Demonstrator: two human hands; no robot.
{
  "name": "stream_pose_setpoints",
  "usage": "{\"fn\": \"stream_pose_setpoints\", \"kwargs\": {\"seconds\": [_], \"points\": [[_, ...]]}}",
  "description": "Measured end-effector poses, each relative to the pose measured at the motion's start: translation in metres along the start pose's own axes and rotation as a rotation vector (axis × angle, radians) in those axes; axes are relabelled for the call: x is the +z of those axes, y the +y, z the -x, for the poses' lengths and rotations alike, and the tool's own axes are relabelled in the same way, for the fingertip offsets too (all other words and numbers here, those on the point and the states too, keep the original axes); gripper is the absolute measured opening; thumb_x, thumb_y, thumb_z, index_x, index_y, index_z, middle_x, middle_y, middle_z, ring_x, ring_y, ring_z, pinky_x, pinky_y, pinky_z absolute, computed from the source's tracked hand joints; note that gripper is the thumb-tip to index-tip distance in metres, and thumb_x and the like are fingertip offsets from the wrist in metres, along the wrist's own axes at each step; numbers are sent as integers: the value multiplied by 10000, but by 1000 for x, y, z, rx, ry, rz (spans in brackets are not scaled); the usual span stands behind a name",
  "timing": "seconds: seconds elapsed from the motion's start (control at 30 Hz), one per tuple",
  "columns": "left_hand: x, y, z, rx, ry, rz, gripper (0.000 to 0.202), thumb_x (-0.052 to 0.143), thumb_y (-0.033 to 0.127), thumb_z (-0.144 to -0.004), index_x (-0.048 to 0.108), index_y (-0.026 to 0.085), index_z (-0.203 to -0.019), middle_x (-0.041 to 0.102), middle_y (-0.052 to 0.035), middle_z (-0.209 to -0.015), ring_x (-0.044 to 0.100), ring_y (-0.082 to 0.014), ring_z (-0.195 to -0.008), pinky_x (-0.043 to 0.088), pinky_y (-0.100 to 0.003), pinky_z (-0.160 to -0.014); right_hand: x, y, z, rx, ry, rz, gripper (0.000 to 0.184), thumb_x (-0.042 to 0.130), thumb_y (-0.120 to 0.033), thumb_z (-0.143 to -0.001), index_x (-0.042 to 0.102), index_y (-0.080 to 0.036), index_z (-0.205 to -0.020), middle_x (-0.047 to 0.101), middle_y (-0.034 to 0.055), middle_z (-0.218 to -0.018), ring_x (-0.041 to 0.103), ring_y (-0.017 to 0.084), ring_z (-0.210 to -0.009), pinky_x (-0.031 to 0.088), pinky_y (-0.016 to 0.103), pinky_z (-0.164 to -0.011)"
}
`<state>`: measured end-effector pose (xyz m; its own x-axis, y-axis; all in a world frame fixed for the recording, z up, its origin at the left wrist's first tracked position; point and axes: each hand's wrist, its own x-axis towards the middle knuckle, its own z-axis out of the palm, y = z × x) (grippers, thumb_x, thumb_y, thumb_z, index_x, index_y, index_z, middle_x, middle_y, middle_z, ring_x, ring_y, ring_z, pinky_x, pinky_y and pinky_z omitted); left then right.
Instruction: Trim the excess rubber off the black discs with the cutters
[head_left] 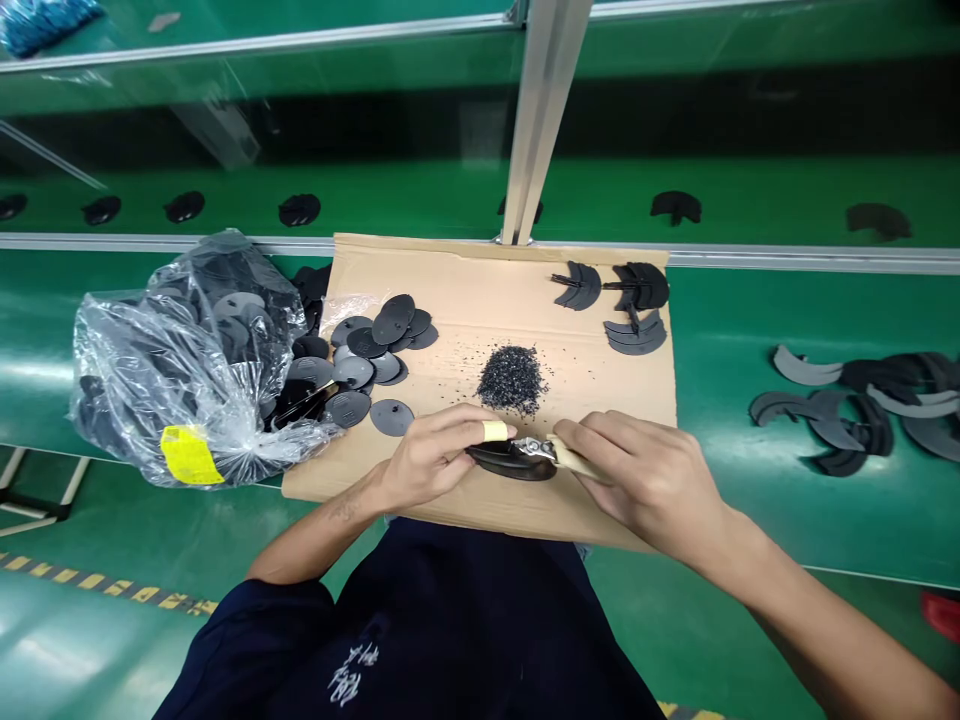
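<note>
My left hand (429, 455) pinches a black curved plastic part (510, 463) over the front of the cardboard sheet (450, 480). Pale yellow tape (495, 431) wraps one of its fingers. In my right hand (645, 475) is a pair of nippers (538, 448), gripped by its pale handles, with the metal jaws at the upper edge of the part. Whether the jaws are biting into the plastic I cannot tell. Just beyond both hands lies a heap of small black plastic clippings (513, 378).
Black oval discs (391, 415) lie on the cardboard's left, beside a clear bag (187, 370) full of dark parts. Several crescent parts (637, 335) rest at its back right, and more crescents (832, 420) on the green bench. A metal post (541, 130) rises behind.
</note>
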<state>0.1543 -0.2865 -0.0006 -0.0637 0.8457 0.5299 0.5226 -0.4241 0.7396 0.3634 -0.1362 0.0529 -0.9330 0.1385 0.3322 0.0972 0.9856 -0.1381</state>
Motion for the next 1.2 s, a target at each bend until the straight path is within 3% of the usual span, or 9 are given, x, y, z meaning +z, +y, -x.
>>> {"fn": "stream_pose_setpoints", "kwargs": {"seconds": [0.1,0.23,0.43,0.6,0.73,0.87,0.93,1.07,1.2], "points": [[-6,2,-3,57,-62,-94,421,478,-23,-920,642,150,-1268,711,-112,-1091,711,-147,-992,623,-234,-835,3,3,0,44,-24,-23,222,434,-160,-1029,652,-176,-1071,696,64,-834,600,190,-712,429,317,-608],[-9,2,-6,79,-182,-298,394,459,19,-946,640,186,-1255,709,-92,-1104,712,-151,-997,623,-232,-813,4,4,-4,26,-64,128,201,490,-119,-975,654,-155,-1086,700,94,-914,552,224,-756,380,357,-637],[-7,-2,-4,26,-200,-394,384,462,52,-945,634,192,-1258,703,-90,-1119,712,-154,-957,618,-235,-778,5,1,-6,48,-99,222,208,515,-120,-953,646,-157,-1110,676,105,-924,503,249,-785,330,375,-657],[-9,-4,-5,-79,-158,-250,288,521,131,-991,651,179,-1243,709,-97,-1095,696,-168,-963,599,-269,-823,8,8,-2,119,-94,123,190,527,-133,-950,646,-154,-1097,693,105,-936,548,249,-803,362,362,-659],[-10,-6,-7,-349,-66,-23,166,630,283,-983,697,147,-1051,692,-54,-890,659,-153,-804,560,-245,-721,8,11,-3,281,-33,-305,200,556,-262,-1001,633,-178,-1165,710,98,-1015,627,233,-842,474,346,-710],[0,-9,-6,-532,-71,316,334,669,456,-958,705,130,-1020,706,-61,-882,671,-162,-786,561,-239,-679,11,4,-12,392,25,-692,212,659,-343,-963,630,-208,-1123,729,66,-1016,687,221,-860,546,322,-738],[5,-13,-5,-539,-76,419,445,660,563,-938,721,133,-1032,732,-81,-916,699,-192,-837,589,-273,-725,14,1,-15,386,69,-727,145,649,-297,-961,637,-206,-1074,733,59,-953,689,210,-808,545,310,-699],[6,-22,-4,-574,-94,570,675,355,685,-1014,760,145,-1052,774,-132,-1025,746,-241,-955,618,-354,-841,15,-2,-19,238,159,-690,85,576,-169,-980,640,-204,-1022,713,63,-889,673,190,-766,532,303,-669],[-8,-30,-20,-549,-315,563,542,581,630,-956,752,123,-1043,783,-130,-984,764,-226,-876,612,-307,-764,12,1,-24,132,175,-642,139,548,-132,-983,622,-216,-1065,708,73,-916,677,199,-791,536,310,-679]]}}
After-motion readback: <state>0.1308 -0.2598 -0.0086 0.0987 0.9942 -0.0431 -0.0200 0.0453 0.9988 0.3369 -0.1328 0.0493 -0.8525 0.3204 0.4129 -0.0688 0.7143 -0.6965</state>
